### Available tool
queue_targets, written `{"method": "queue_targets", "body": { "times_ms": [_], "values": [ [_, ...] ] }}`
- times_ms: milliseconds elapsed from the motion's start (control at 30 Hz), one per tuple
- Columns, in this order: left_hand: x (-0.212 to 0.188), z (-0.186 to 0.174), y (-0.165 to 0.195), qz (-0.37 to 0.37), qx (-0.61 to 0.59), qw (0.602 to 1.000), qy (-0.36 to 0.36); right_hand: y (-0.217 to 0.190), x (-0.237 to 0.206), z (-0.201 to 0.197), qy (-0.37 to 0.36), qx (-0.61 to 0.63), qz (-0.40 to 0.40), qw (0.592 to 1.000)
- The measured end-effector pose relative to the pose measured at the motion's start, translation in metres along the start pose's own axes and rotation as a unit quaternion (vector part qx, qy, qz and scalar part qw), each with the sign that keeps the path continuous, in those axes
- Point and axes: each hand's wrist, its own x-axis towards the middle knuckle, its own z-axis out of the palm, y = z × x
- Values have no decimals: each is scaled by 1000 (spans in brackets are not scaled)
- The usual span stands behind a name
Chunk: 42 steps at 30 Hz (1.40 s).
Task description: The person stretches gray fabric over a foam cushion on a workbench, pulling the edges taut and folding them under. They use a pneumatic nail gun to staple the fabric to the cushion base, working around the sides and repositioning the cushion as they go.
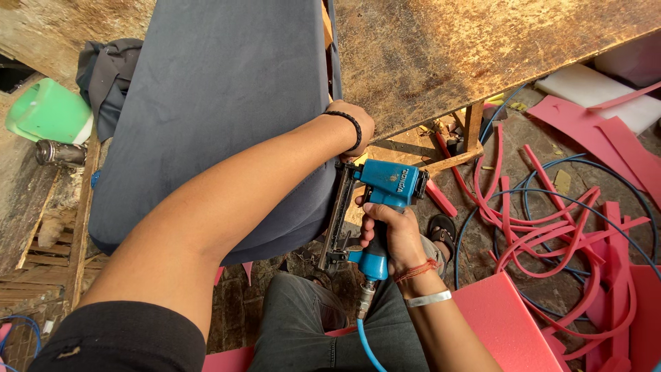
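Two hands work at the edge of a grey cushion [220,117] that lies on a worn wooden table [482,48]. The right hand [389,231] is clamped around the grip of a blue staple gun [375,207], its black nose pressed against the cushion's side just past the picture's centre. A blue air hose [365,344] leaves the grip toward 6 o'clock. The left hand [354,124], a black band at its wrist, presses on the cushion's rim at 12 o'clock from the gun; its fingers are hidden, so I cannot tell their hold. At 3 o'clock, red foam strips [551,220] crowd the floor, leaving little room. The fabric looks smooth and taut.
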Motion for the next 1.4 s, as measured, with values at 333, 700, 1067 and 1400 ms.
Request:
{"method": "queue_targets", "body": {
  "times_ms": [333,700,1067,1400],
  "values": [
    [-33,-11,-8,62,-74,991,95,-5,-20,-4,30,-32,-28,999],
    [-197,204,38,-89,-439,622,642,40,-50,-5,39,-31,-143,989],
    [-145,289,100,-124,-277,661,686,87,-84,19,0,-130,-240,962],
    [-154,287,79,-140,-305,571,749,109,-96,43,2,-194,-256,947]
  ]
}}
